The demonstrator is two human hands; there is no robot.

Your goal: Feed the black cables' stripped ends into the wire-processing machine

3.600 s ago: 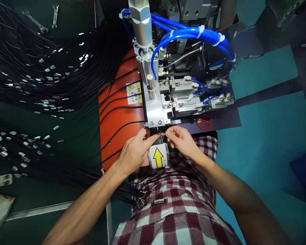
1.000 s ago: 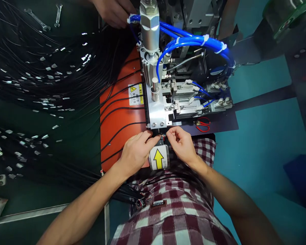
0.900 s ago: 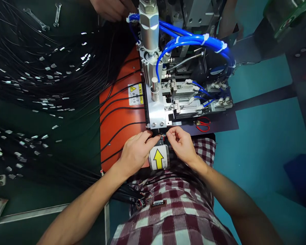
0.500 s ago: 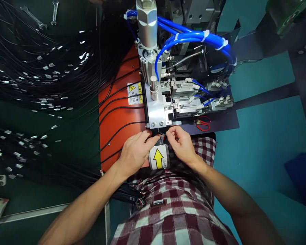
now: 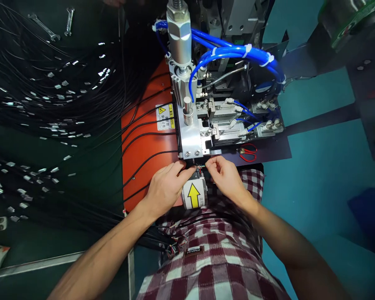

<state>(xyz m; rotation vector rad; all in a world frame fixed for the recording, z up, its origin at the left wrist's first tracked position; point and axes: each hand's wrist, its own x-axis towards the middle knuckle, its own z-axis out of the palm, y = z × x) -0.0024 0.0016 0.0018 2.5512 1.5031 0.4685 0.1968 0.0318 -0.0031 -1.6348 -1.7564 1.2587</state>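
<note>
Thin coloured wires (image 5: 200, 167) show in the gap between my two hands, just in front of the machine's silver block (image 5: 190, 139). The fingers and thumb of my left hand (image 5: 166, 183) close over a black cable (image 5: 139, 191) at the track's edge; the grip itself is mostly hidden. My right hand (image 5: 227, 177) pinches the wire ends between thumb and forefinger, with the other fingers curled. Below the wires is a guard with a yellow arrow label (image 5: 194, 195).
Several black cables cross the orange plate (image 5: 146, 143) into the machine. Bundles of cables with shiny ends (image 5: 65, 93) cover the dark table at left, near two wrenches (image 5: 69, 21). Red-handled scissors (image 5: 248, 153) lie to the right. Blue air hoses (image 5: 231, 51) arch above.
My right hand has shifted slightly right and down, and more of the coloured wires shows between the hands. My left hand stays nearly still. The whole view has tilted slightly.
</note>
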